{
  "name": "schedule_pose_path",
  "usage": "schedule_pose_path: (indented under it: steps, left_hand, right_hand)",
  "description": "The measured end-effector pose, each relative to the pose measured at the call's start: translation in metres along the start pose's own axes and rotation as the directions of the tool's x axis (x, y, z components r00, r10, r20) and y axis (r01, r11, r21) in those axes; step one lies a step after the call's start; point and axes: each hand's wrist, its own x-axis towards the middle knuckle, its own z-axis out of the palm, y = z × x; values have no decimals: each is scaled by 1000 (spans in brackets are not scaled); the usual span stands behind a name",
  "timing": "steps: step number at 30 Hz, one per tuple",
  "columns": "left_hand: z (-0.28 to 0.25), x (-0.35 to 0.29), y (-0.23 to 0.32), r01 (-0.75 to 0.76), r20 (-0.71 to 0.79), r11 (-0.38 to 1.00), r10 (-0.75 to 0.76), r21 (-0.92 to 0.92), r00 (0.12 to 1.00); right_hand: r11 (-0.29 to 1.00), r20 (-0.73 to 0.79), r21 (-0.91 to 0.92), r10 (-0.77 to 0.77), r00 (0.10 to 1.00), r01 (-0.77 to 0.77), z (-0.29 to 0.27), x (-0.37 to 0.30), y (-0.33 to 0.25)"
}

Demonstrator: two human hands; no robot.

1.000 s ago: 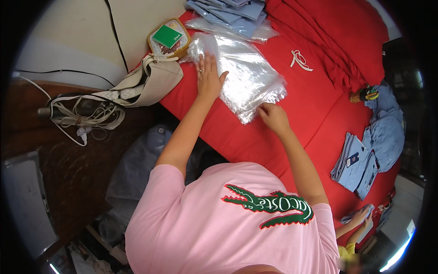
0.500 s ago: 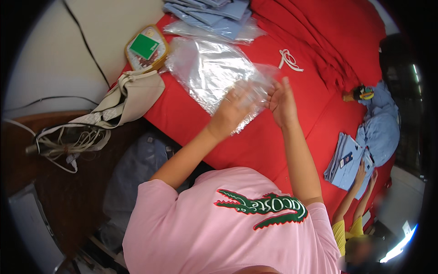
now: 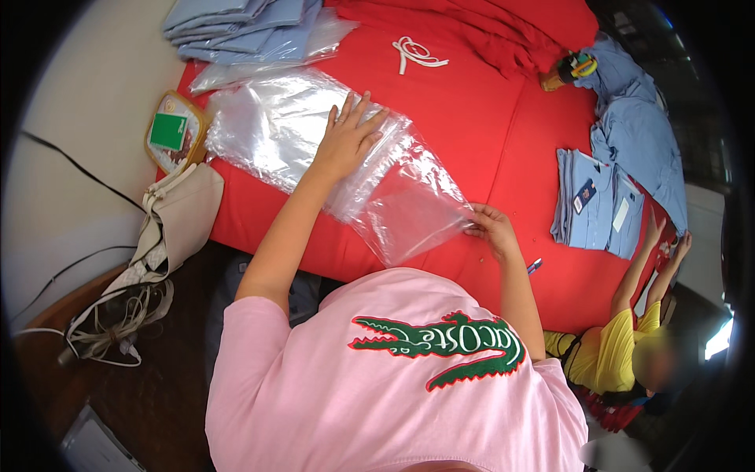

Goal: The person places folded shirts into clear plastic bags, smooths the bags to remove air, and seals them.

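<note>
Head view: 2 hands are seen on a red-covered table. The left hand is laid flat, fingers spread, on a stack of clear plastic bags, pressing it down. 1 clear bag is pinched at its edge by the right hand, fingers closed on the film, and lies partly off the stack toward the table's near edge. 2 piles of folded blue shirts are seen, 1 at the far left and 1 at the right. 1 beige handbag hangs at the left edge.
</note>
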Motion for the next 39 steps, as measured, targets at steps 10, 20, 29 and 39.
schedule_pose_path:
  steps: [10,20,29,39]
  left_hand:
    - [25,22,4,-42,66,960,24,276,998]
    - [22,21,3,-46,131,944,3,328,991]
    - [34,23,-6,32,76,979,-48,204,996]
    - [32,4,27,-180,192,945,130,273,973]
  right_hand:
    - [976,156,-198,-58,986,89,1,-23,27]
    - [818,-45,-517,-321,946,253,-32,-35,22]
    - [911,-289,-411,-85,953,-44,-79,11,-88]
    - [967,-144,-247,-94,985,56,-67,-19,41]
